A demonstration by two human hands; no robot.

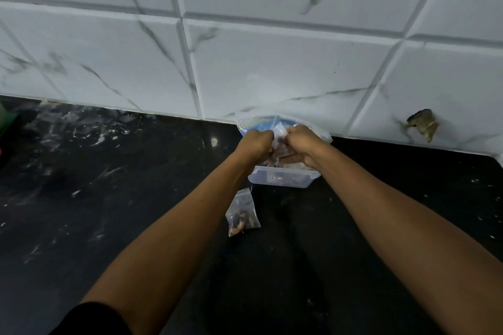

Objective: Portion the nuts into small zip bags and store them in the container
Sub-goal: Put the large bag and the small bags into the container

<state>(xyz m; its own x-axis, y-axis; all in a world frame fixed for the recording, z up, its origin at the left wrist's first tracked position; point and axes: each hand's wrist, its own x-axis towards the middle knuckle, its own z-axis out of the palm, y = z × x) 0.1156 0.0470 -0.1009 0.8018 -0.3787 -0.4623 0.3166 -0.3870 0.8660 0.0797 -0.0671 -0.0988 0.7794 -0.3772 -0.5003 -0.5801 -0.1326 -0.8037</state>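
A clear plastic container [281,177] stands on the black counter near the tiled wall. Above it, my left hand [255,141] and my right hand [300,144] both pinch a small zip bag [280,141] with nuts inside, one hand at each side of its top. Their fingers are curled round the bag. A second small zip bag of nuts [242,213] lies flat on the counter just in front of the container, to its left. What lies inside the container is mostly hidden by my hands.
A large clear bag with blue inside [261,121] leans against the wall behind the container. A green object [5,119] sits at the far left edge. The wall tile has a broken hole [423,124] at the right. The dark counter [109,185] spreads left and right.
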